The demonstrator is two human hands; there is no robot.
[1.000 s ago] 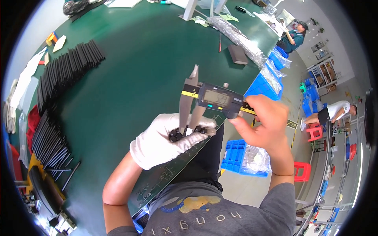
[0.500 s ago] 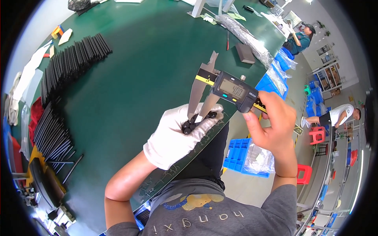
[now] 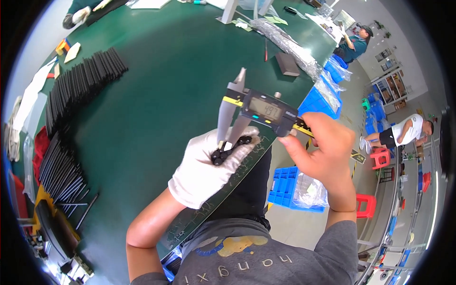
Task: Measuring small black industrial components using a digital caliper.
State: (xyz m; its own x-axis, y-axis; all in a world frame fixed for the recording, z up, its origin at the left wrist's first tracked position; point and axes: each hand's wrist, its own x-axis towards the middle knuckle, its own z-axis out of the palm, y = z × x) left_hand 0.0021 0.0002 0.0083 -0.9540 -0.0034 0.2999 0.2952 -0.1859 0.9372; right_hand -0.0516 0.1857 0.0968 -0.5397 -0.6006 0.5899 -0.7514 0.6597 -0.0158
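Note:
My left hand, in a white glove, is closed around a small bundle of black rods whose round ends face up near the table's front edge. Bare fingers of my right hand grip the beam end of a digital caliper, thumb underneath its display housing. The caliper's long jaws point down into the gloved hand, their tips at the rod ends. Whether the tips clamp one rod is too small to tell. The rods' lower lengths are hidden by the glove.
On the green table, rows of black rods lie at the left. A dark block and bubble wrap lie at far right. Blue crates stand beside the table. Another person's gloved hand shows at far left; two more people are at right.
Both hands and the caliper sit slightly further left in the picture, and the display reading differs. Another person's gloved hands and sleeve have appeared at the far left. My grips are unchanged.

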